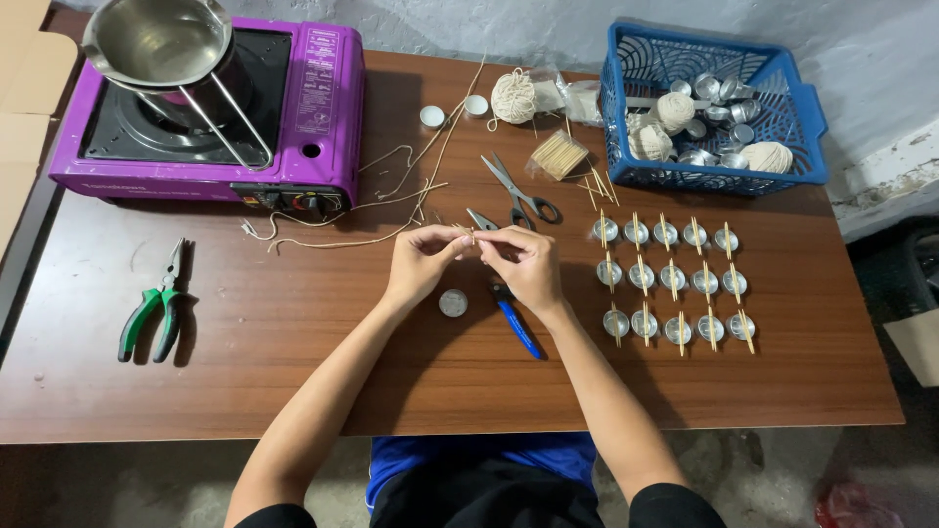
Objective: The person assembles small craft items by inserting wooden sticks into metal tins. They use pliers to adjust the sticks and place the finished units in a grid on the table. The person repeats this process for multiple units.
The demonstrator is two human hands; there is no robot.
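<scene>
Pale cotton wick string (468, 231) is what you've got pinched between both sets of fingertips, just above the middle of the brown table (293, 372). Your left hand (423, 262) and right hand (526, 266) are drawn close together, thumbs and forefingers closed on that short bit of wick, possibly with a thin stick; it's too small to tell. The piece runs left to right between your fingertips, so both hands sit equally near it.

Right below your hands lies one small round metal cup (453, 302), nearer your left wrist. By your right wrist is a blue-handled tool (516, 327), its handle angling toward you and to the right. Just beyond your fingers rest the scissors (520, 192), handles lying to the right.

Out to your right, three rows of metal cups (671, 278) stand in a neat grid, each with a thin wooden stick (673, 279) laid across its top. Further back there's a bundle of sticks (558, 154), a ball of twine (514, 97), and a blue plastic basket (808, 122) holding more cups and twine balls.

Out left, loose lengths of string (391, 200) trail toward a purple portable gas stove (323, 108) carrying a steel pouring pot (161, 44). Green-handled pliers (156, 308) lie well apart on the left.
</scene>
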